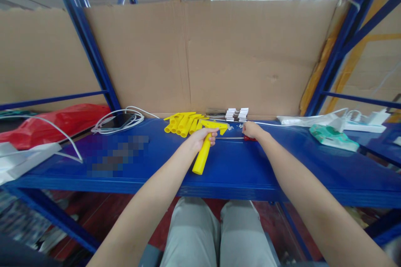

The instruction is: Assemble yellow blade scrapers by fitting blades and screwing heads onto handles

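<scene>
Pale grey trousers (191, 233) with a faint greenish cast, plain cloth, both legs loosely cut and rounded over the knees; soft creases run down the thighs, the fabric lighter on top and greyer towards the inner sides. Left hand (203, 138) and right hand (251, 130) both bare, as are the wrists and the slender, smooth-outlined forearms, which widen steadily from the wrist to the lower border of the view. Nails and finer details of the fingers too small to make out at this range.
</scene>
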Available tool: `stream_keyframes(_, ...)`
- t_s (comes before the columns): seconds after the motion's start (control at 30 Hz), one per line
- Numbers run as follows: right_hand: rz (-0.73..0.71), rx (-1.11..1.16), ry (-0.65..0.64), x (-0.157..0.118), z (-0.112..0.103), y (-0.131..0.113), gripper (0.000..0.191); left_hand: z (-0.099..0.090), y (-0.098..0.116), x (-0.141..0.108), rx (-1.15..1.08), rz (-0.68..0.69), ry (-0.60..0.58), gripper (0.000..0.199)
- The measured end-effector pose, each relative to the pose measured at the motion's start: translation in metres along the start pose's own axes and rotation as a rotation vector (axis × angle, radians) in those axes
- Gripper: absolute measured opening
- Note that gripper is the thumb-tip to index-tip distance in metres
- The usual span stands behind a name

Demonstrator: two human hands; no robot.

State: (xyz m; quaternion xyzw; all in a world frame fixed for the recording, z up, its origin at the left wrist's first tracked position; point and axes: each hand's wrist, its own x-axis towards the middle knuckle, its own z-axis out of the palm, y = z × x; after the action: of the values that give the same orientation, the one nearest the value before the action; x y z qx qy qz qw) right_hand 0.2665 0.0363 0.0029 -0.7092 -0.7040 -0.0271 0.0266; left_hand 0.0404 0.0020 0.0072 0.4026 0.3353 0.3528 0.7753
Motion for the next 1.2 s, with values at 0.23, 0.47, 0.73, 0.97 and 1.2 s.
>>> stream_keyframes(0.23,-0.033,0.003,-0.03,-0.001,0.0,0.0,0.029,0.01,0.0,-0.008,0.017,-0.002,0.026,0.02)
stream_keyframes(0.47,-0.046,0.023,-0.047,0.0,0.001,-0.001,0.029,0.017,0.0,-0.014,0.061,0.002,0.063,0.029)
stream_keyframes(0.73,-0.073,0.094,-0.058,0.0,0.001,0.002,0.02,0.014,-0.001,-0.012,0.052,0.004,0.035,0.026)
stream_keyframes(0.97,-0.08,0.233,0.071,0.004,0.003,0.004,0.017,0.012,-0.001,-0.011,0.031,-0.011,0.057,0.026)
stream_keyframes(1.2,-0.112,0.725,0.249,0.005,-0.004,-0.01,0.009,0.012,0.0,-0.011,0.016,-0.025,0.077,0.026)
